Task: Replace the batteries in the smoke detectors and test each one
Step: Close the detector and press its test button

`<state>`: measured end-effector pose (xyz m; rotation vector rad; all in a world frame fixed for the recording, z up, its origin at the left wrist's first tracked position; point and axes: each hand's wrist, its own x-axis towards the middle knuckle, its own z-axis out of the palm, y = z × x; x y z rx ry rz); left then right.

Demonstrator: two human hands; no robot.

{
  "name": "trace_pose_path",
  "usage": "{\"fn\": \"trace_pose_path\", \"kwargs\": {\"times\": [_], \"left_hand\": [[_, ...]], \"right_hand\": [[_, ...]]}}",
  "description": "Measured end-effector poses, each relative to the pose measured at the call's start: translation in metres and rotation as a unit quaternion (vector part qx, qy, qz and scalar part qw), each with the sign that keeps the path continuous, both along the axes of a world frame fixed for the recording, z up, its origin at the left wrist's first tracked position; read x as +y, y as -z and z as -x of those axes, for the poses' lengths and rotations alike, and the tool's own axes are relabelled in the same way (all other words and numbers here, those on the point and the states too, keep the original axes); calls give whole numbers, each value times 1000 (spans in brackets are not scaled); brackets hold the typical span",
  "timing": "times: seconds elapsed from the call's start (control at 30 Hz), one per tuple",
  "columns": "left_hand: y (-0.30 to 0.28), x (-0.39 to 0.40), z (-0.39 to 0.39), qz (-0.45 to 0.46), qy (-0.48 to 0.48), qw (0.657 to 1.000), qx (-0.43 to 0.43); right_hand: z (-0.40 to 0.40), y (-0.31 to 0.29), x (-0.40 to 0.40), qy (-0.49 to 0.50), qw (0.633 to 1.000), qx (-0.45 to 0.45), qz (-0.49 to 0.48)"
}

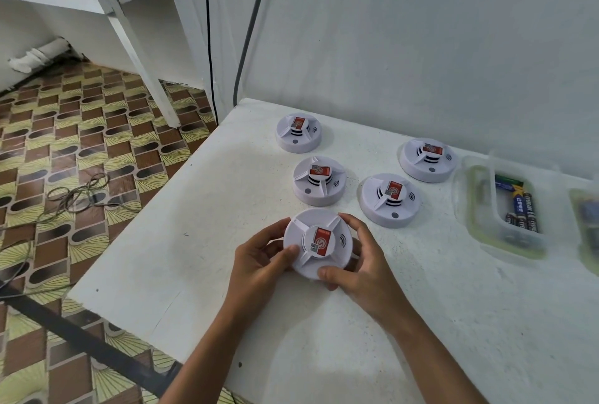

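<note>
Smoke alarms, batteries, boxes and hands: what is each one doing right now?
Held smoke detector: closed, gripped by both hands.
Four other smoke detectors: closed, resting apart on the table.
Left hand: grips the detector's left edge.
Right hand: grips its right edge.
Battery box: open, batteries lying inside.

Plain home room: patterned floor (81, 144), white table (227, 274).
</note>
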<state>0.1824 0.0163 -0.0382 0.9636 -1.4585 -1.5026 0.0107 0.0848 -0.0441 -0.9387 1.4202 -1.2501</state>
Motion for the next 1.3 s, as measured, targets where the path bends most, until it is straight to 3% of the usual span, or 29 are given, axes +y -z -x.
{"fn": "trace_pose_path", "kwargs": {"times": [0.13, 0.33, 0.7, 1.3], "left_hand": [[-1, 0, 0, -4, -1, 1000, 7], [-1, 0, 0, -9, 2, 1000, 16], [0, 0, -1, -7, 0, 1000, 6], [0, 0, -2, -10, -5, 1000, -11]], "right_hand": [[3, -1, -1, -19, 1000, -15, 9], [8, -2, -1, -29, 992, -120, 13], [2, 2, -2, -18, 1000, -12, 4], [2, -3, -3, -23, 1000, -13, -4]]}}
